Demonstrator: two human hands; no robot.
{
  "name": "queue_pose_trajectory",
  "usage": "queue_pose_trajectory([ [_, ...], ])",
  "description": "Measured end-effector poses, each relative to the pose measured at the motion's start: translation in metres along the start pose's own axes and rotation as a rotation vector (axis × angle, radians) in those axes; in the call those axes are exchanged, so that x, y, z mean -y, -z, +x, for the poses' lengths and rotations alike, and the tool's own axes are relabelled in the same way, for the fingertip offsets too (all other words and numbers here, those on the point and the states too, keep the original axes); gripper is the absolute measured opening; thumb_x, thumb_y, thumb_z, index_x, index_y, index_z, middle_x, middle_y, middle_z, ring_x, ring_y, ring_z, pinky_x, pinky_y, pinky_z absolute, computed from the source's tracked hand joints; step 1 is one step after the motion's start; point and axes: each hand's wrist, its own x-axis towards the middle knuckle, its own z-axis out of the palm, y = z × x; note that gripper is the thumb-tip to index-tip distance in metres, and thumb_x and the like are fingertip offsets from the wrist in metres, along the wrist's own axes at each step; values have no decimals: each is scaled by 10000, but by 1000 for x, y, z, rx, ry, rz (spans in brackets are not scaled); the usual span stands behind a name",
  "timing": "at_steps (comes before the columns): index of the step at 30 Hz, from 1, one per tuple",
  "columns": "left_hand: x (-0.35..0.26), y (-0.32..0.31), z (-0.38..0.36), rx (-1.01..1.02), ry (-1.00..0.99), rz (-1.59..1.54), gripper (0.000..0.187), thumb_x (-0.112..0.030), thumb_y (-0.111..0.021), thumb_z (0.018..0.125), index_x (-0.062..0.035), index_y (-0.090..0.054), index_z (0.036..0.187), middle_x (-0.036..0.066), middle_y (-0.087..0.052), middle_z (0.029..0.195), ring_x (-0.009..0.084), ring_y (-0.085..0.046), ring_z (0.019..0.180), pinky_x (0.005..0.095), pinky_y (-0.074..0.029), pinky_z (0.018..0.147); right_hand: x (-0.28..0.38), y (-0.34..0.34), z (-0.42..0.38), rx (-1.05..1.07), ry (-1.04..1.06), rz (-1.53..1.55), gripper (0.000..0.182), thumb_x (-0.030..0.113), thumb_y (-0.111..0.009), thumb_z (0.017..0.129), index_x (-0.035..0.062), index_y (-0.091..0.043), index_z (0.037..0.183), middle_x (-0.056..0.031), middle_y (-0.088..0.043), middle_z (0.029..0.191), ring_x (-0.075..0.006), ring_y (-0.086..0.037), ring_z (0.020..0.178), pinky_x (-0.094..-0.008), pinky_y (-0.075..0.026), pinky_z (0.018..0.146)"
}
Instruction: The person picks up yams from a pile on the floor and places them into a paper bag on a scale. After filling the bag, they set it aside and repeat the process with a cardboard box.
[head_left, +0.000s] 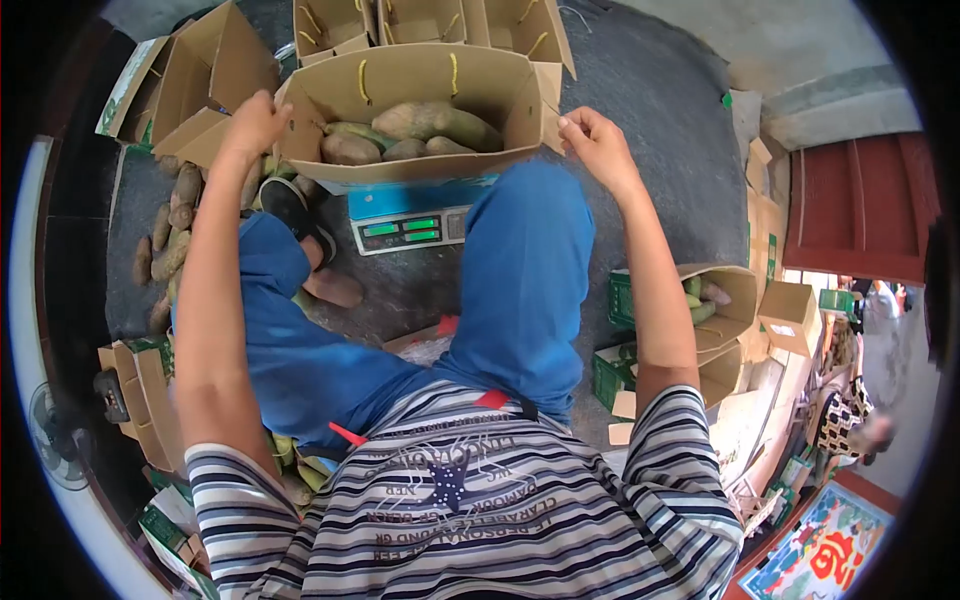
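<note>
we note one cardboard box (410, 82), open-topped, appearing to rest on the digital scale (400, 215), its base hidden from us. the box extends past the scale's left edge; the right knee (530, 210) hides the scale's right end. several brown-green gourds or tubers (we cannot tell which) lie inside, one large piece (435, 123) on top of the others.

hands: left hand (258, 122) has its fingers curled on the left end flap; right hand (600, 150) pinches the right end flap between thumb and fingers.

possible faults, our judgement:
- pull or press on the flaps could falsify the reading on the green displays (421, 236), whose digits we cannot read.
- uneven pull, given the left overhang, could tip the box over that edge; the top piece could then roll.
- the knee, close to the near right corner of the box, could nudge it askew.
- a hard tug could tear or crease a flap.
- the shoe (288, 208) near the scale's left edge could knock it.
</note>
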Motion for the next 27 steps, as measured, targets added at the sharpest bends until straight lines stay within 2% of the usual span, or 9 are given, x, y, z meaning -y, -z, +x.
queue_pose_trajectory([
  [1, 12, -7, 5, 10, 52, -34, 426, -387, -613, 817, 32, -540, 824, 223, -604, 793, 324, -586, 771, 397, -454, 708, 0, -2, 7, 25, -25, -23, 264, 279, -545, 901, 21, -589, 874, -34, -594, 716, -101, -577, 675, -242, -468, 611],
  [3, 27, -14, 7, 34, 155, -101, 470, -430, -606, 798, 37, -577, 842, 271, -615, 873, 415, -589, 891, 455, -450, 778, 7, -5, 20, 56, -88, -193, 411, 401, -550, 855, -5, -607, 885, -113, -631, 755, -208, -617, 738, -322, -477, 663],
  [6, 29, -25, 11, 100, 223, -83, 500, -450, -616, 794, 48, -581, 824, 222, -620, 750, 350, -625, 724, 427, -484, 642, 22, -9, 44, 161, -148, -447, 578, 543, -535, 803, -16, -637, 906, -172, -657, 846, -298, -634, 833, -385, -481, 729],
  [9, 26, -29, 13, 315, 269, -393, 512, -474, -633, 783, 36, -585, 782, 116, -572, 626, 218, -573, 523, 360, -448, 454, 14, -20, 66, 250, -163, -605, 646, 618, -514, 778, 8, -673, 918, -178, -655, 974, -317, -617, 947, -401, -478, 791],
  [10, 40, -47, 20, 259, 253, -449, 497, -479, -634, 787, 10, -576, 716, 47, -501, 568, 118, -479, 442, 292, -362, 358, 16, -26, 71, 241, -222, -659, 640, 626, -526, 769, 23, -674, 925, -156, -653, 1005, -303, -608, 985, -388, -473, 818],
  [13, 61, -72, 33, 223, 243, -506, 455, -454, -640, 792, -9, -574, 719, 42, -519, 558, 132, -470, 422, 301, -336, 350, 10, -31, 76, 304, -232, -662, 541, 532, -533, 799, 57, -653, 1028, -146, -629, 1086, -296, -589, 1032, -382, -467, 857],
  [16, 45, -62, 35, 361, 326, -508, 343, -370, -606, 838, -34, -600, 769, 7, -527, 583, 95, -430, 409, 267, -305, 363, -1, -34, 77, 268, -275, -579, 409, 351, -524, 792, 50, -648, 1040, -149, -624, 1100, -301, -586, 1041, -382, -465, 876],
  [24, -5, -39, 32, 364, 221, -520, 238, -245, -517, 842, -33, -598, 769, 6, -542, 575, 88, -451, 404, 250, -309, 350, -37, -18, 62, 178, -221, -502, 385, 351, -513, 799, 54, -663, 993, -142, -644, 1038, -306, -605, 993, -404, -485, 825],
  [27, -55, -25, 17, 390, 155, -571, 245, -231, -521, 837, -18, -596, 743, 14, -524, 538, 111, -449, 373, 271, -311, 332, -62, 18, 45, 176, -230, -513, 378, 376, -522, 804, 86, -665, 999, -139, -646, 1026, -312, -602, 990, -409, -483, 827],
])
